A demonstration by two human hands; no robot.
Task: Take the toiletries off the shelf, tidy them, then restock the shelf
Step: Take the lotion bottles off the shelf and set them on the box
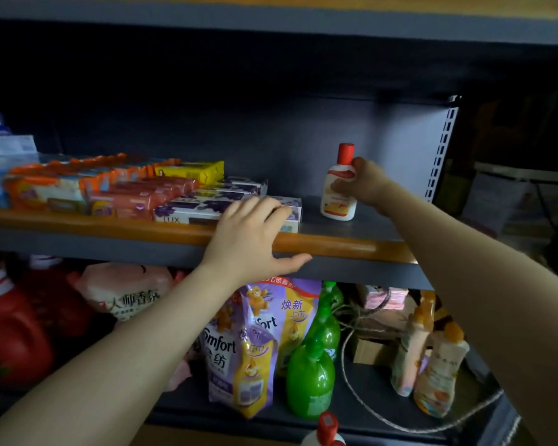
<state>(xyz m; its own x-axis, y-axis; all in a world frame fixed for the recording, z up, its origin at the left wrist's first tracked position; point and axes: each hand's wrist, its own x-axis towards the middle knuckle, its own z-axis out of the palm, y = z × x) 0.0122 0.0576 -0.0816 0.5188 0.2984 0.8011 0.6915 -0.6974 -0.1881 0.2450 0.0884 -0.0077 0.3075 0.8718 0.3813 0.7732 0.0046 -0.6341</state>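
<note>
Shelf [335, 246] with an orange front rail runs across the middle of the frame, and both bare arms reach up to it from the lower corners. At centre, the left hand [252, 235] lies palm down over the rail, its straight fingers resting on the near end of a purple and white soap box [187, 214] marked LUX, thumb stretched out to the right below the rail; it grips nothing. Right of centre, the right hand [363, 181] curls round the waist of a small white bottle [337, 204] with a red cap, which stands upright on the grey shelf board, apart from the soap boxes to its left. The thumb lies across the bottle's front label, and the other fingers are hidden behind the bottle.

Further left on the same board lie flat packs in a row: orange wrapped packs [62, 188] at the left of the frame, pinkish red packs [136, 197] beside them, and a yellow pack [190, 172] behind, with more purple boxes at the back.

Below the shelf, in the lower half of the frame, stand red jugs [10, 333] at the left, purple Comfort refill pouches [242, 349] at the centre, green spray bottles [313, 368] just right of them, and pale orange-capped bottles [432, 365] at the lower right, with a loop of brown twine [361, 323] between.
</note>
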